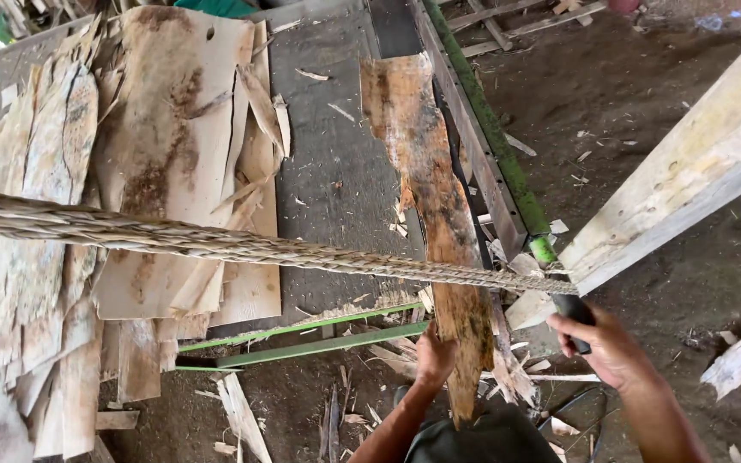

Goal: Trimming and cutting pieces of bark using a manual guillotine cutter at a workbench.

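A grey, weathered wooden bench (336, 163) fills the middle of the view, and on its left side lies a wide heap of pale, brown-stained veneer sheets (165, 154), cracked and overlapping. A pale squared timber beam (696, 163) slants in from the upper right, its lower end near the bench's right edge. A thick braided rope of dry fibre (216, 243) stretches from the left edge across the sheets to the foot of that beam. A long, ragged strip of brown and orange veneer (426, 180) lies lengthwise along the bench's right side, passing under the rope, with its near end hanging past the bench edge. A green-painted rail (495, 137) runs beside it. The left hand (433, 358) is closed around the near end of the strip, fingers curled on its left edge. The right hand (612, 347) is wrapped tight around a dark tool handle (575, 315), just below the beam's end; the tool's working end cannot be made out
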